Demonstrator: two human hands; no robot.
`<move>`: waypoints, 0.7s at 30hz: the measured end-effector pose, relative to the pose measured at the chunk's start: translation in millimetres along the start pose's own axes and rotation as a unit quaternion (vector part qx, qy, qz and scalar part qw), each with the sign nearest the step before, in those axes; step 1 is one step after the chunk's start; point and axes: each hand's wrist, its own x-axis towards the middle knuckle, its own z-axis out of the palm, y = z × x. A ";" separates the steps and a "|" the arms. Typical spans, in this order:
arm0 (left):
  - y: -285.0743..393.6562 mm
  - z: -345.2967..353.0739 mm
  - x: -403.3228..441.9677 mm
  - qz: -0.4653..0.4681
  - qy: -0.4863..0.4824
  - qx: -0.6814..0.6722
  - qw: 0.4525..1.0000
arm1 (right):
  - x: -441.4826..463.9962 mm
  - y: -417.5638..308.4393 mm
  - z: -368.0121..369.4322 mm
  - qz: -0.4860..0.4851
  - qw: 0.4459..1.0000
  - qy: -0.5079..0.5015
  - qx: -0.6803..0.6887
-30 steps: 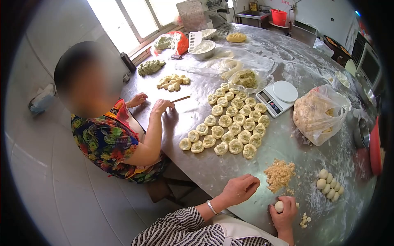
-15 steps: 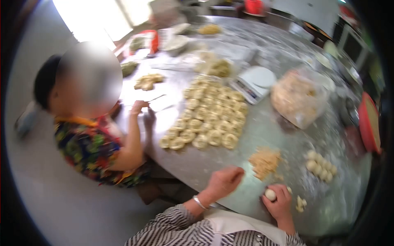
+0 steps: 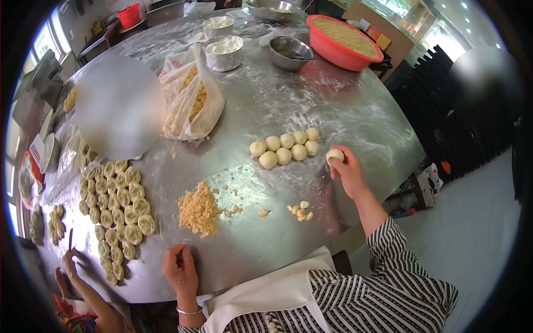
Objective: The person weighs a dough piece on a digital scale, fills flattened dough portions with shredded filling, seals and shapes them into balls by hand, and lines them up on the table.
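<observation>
My right hand (image 3: 351, 175) pinches a smooth pale dough ball (image 3: 335, 155) between thumb and fingers, just right of two rows of similar dough balls (image 3: 283, 155). Low at the table's near edge, my left hand (image 3: 180, 270) is loosely curled shut, and nothing shows in its fingers. A crumbly tan heap of filling (image 3: 199, 210) lies just beyond it, with crumbs scattered to the right. Several small dough bits (image 3: 300, 211) sit on the metal table (image 3: 261, 238) between my two hands, nearer the right one.
Many flat swirled dough pieces (image 3: 114, 208) cover the left side. Farther back stand a plastic bag of filling (image 3: 194, 102), a tub of white powder (image 3: 224, 54), a steel bowl (image 3: 290, 54) and a large red basin (image 3: 341, 41). Another person's hand (image 3: 69, 262) holds a thin tool at lower left.
The view has swung to the right. My right hand has carried the dough ball away from me to the end of the rows. My left hand stays curled near the table edge.
</observation>
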 end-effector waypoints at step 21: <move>6.6 0.7 0.4 0.005 0.011 0.041 0.999 | 77.1 38.3 -18.5 -0.093 0.969 -0.010 -0.228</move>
